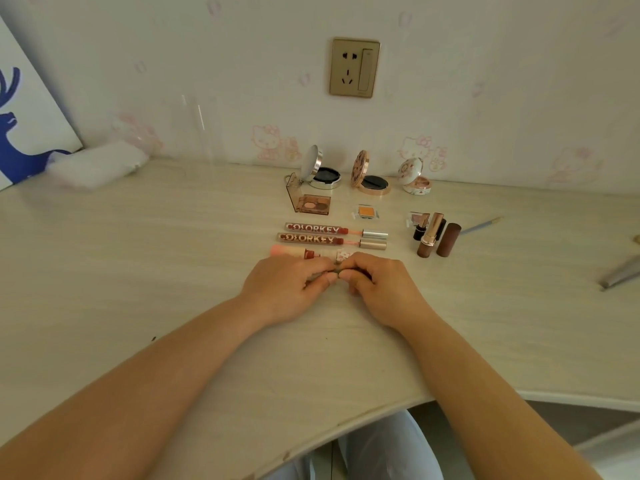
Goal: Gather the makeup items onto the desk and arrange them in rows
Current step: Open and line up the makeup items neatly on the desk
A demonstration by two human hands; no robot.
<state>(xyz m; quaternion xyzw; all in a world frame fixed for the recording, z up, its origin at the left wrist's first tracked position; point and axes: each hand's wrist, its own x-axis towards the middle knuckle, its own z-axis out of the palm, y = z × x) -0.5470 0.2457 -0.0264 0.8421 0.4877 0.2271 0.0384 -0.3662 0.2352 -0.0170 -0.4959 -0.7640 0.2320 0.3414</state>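
Both hands meet at the middle of the desk (173,271), fingers curled around a small dark item (337,271) pinched between them — too hidden to say what it is. The left hand (289,287) grips its left end, the right hand (379,287) its right end, thumbs nearly touching.

Just beyond the knuckles lies a pink-capped lip tube (294,252), partly covered by the fingers. Behind it, two lip glosses marked COLORKEY lie parallel, the nearer (330,240) and the farther (334,230), their silver caps pointing right. Farther back sit an open eyeshadow palette (311,204) and a small orange pan (365,213).

Along the wall stand three open compacts: a silver one (318,171), a rose-gold one (369,178) and a white patterned one (414,180). To the right of the glosses, lipsticks (434,235) stand upright in a cluster — one brown tube (448,239) closed. A thin pencil (481,225) lies well to their right.

A wall socket (355,67) sits above the row of compacts.
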